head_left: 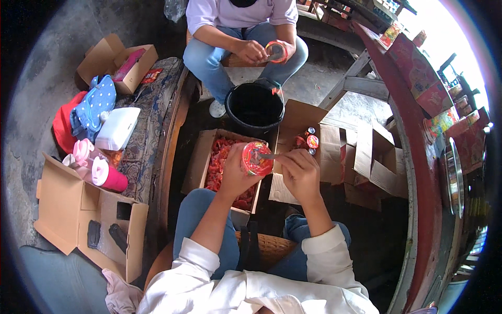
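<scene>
My left hand [234, 174] is wrapped round a sealed plastic cup [257, 159] and tilts its red printed lid up toward me. With its fingers pinched, my right hand [301, 170] holds a flat grey tool [269, 156], which looks like a small blade; its tip meets the cup's lid. Below my left hand, a cardboard box [191, 166] is filled with crumpled red printed pieces. At the right, an open carton [296, 116] has several sealed cups [312, 141] inside. Most of the tool's handle is hidden by my fingers.
A black bucket [230, 111] stands ahead, before a seated person [246, 31] who also handles a cup. On the left, a bench [157, 99] carries a white container, a pink bottle [116, 178] and bags. More cartons [384, 157] and a red-edged table [402, 112] flank the right.
</scene>
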### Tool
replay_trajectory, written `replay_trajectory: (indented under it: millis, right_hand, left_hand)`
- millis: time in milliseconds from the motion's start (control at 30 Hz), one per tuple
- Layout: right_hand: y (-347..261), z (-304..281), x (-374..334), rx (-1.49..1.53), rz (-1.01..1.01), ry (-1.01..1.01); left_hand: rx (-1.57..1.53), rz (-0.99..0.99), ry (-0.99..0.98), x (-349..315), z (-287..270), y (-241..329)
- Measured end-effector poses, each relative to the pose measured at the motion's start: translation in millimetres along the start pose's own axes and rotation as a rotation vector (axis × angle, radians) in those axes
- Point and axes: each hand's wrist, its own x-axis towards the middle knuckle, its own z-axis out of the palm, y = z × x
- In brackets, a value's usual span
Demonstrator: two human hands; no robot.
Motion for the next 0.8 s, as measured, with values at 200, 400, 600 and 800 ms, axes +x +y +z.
replay_trajectory:
  millis: [200,400,600,800]
  right_hand:
    - [10,6,-9,-0.057,-0.03,-0.057]
    - [12,9,-13,-0.112,-0.063,-0.019]
    - [17,15,-14,-0.093,-0.092,-0.003]
    - [19,16,-16,-0.103,-0.097,0.013]
  left_hand:
    - [0.073,-0.037,-0.048,-2,-2,-2]
    - [0.168,0.024,-0.066,-6,3,-7]
    - [0.131,-0.056,-0.092,-10,3,-13]
    - [-0.103,-0.152,-0.108,-7,4,-4]
